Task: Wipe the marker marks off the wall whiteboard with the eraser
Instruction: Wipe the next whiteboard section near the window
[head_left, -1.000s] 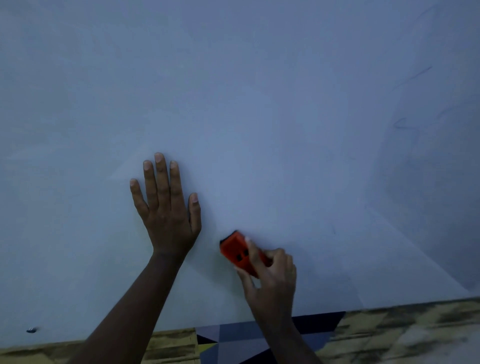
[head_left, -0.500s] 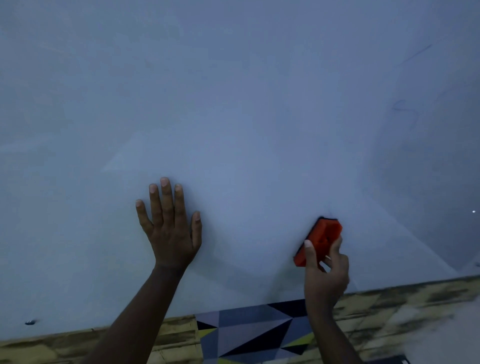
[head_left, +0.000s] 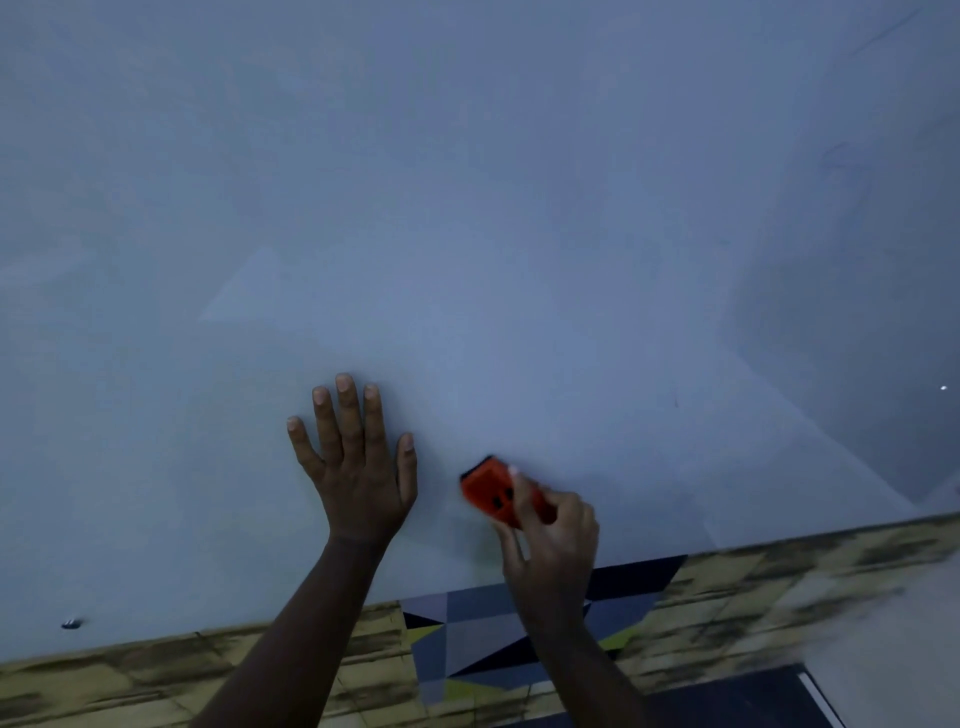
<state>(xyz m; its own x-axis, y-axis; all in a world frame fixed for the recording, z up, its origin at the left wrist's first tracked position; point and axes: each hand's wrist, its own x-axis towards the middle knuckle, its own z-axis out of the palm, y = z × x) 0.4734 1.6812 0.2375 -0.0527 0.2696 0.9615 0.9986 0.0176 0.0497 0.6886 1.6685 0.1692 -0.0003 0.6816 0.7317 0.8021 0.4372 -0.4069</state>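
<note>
The wall whiteboard (head_left: 467, 208) fills most of the view, pale grey-blue. Faint dark marker strokes (head_left: 841, 161) remain near its upper right, and a tiny mark (head_left: 676, 401) sits right of centre. My left hand (head_left: 358, 467) lies flat on the board with fingers straight and spread. My right hand (head_left: 550, 530) grips an orange eraser (head_left: 491, 488) and presses it against the board near the bottom edge, just right of my left hand.
Below the board runs a yellowish brick-pattern wall strip (head_left: 779, 582) with a geometric grey, black and yellow patch (head_left: 483, 639). A small dark fastener (head_left: 70, 623) sits on the board's lower left. A dark object (head_left: 753, 701) lies at the bottom right.
My right hand swept the eraser right, then back left toward my left hand. My left hand stayed flat on the board.
</note>
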